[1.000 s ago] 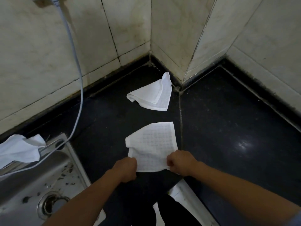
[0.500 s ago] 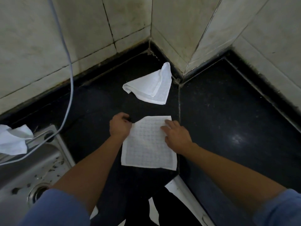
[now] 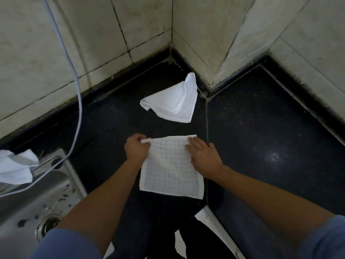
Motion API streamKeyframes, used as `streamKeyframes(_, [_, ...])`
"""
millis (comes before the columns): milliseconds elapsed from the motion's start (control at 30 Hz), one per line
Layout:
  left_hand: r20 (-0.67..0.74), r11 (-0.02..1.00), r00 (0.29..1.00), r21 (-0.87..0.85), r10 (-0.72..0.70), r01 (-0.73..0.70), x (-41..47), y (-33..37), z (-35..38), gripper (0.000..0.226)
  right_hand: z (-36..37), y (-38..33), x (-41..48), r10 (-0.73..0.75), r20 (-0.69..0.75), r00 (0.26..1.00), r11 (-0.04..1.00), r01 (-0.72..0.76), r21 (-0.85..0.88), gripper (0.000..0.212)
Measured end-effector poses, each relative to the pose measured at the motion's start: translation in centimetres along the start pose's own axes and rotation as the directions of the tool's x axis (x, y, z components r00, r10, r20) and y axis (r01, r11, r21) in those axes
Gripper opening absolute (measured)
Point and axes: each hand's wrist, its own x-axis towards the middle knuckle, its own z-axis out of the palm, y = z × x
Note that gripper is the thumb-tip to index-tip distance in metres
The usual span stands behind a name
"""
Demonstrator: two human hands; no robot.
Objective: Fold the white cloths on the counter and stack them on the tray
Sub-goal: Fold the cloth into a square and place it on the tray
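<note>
On dark counter (image 3: 270,128), by its near edge: white cloth (image 3: 170,171) lies flat. Our L hand (image 3: 137,149) pinches far-left corner, R hand (image 3: 204,158) presses, fingers straight — fold prob. starting; next we'd halve it.

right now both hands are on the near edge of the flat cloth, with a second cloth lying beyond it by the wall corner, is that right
Not quite. The head view shows the left hand and right hand at the far edge of the flat cloth, not the near edge. The second cloth does lie beyond it by the wall corner.
</note>
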Motion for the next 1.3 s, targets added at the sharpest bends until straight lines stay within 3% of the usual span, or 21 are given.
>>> streamKeyframes(100, [-0.126, 0.993, 0.989, -0.088, 0.072, -0.084, -0.1, 0.7, 0.0, 0.025, -0.2, 0.1, 0.2, -0.003, 0.011, 1.000, 1.000, 0.003, -0.020, 0.050])
streamKeyframes(200, [-0.133, 0.986, 0.985, -0.110, 0.107, -0.122, -0.5, 0.0, -0.2, 0.033, -0.4, -0.2, 0.1, 0.022, 0.045, 0.999, 0.999, -0.021, -0.029, 0.051])
streamKeyframes(267, [-0.143, 0.983, 0.974, -0.030, 0.174, -0.180, -1.0, -1.2, -0.7, 0.038, -0.4, -0.5, -0.1, 0.036, 0.038, 0.999, 0.999, -0.035, -0.019, 0.051])
streamKeyframes(333, [-0.137, 0.957, 0.952, 0.132, 0.275, -0.258, -1.7, -2.5, -1.4, 0.030, -0.3, -0.9, -0.6, 0.016, -0.074, 0.997, 1.000, -0.017, -0.004, 0.046])
streamKeyframes(400, [-0.004, 0.878, 0.927, 0.323, 0.375, -0.354, -2.5, -4.1, -1.9, 0.016, -0.1, -1.6, -1.3, -0.047, -0.215, 0.975, 0.999, 0.052, 0.016, 0.036])
streamKeyframes(467, [0.215, 0.736, 0.880, 0.485, 0.424, -0.473, -3.3, -6.1, -2.3, 0.010, 0.9, -2.4, -2.5, -0.155, -0.245, 0.957, 0.986, 0.165, 0.019, 0.021])
streamKeyframes(567, [0.394, 0.583, 0.805, 0.555, 0.443, -0.593, -4.7, -8.7, -2.9, 0.013, 2.2, -4.0, -4.6, -0.207, 0.012, 0.978, 0.977, 0.206, 0.056, 0.023])
streamKeyframes(633, [0.431, 0.540, 0.774, 0.555, 0.463, -0.632, -5.8, -10.0, -3.4, 0.010, 2.9, -4.4, -5.6, -0.133, 0.150, 0.980, 0.991, 0.132, 0.017, 0.035])
streamKeyframes(900, [0.582, 0.329, 0.610, 0.521, 0.539, -0.788, -8.8, -12.5, -4.0, 0.014, 3.6, -6.3, -8.0, -0.034, 0.121, 0.992, 0.972, 0.061, -0.225, 0.039])
streamKeyframes(1033, [0.633, 0.258, 0.528, 0.472, 0.566, -0.843, -9.7, -13.3, -3.9, 0.024, 3.7, -5.7, -8.6, -0.047, 0.035, 0.998, 0.985, 0.052, -0.164, 0.043])
streamKeyframes(1167, [0.638, 0.230, 0.507, 0.470, 0.580, -0.852, -10.1, -13.5, -4.0, 0.025, 3.7, -5.3, -10.2, -0.056, -0.094, 0.994, 0.984, 0.040, -0.171, 0.033])
streamKeyframes(1300, [0.642, 0.164, 0.509, 0.519, 0.573, -0.839, -10.4, -13.4, -3.7, 0.025, 5.7, -5.9, -11.7, -0.130, -0.100, 0.986, 0.973, 0.108, -0.202, 0.018])
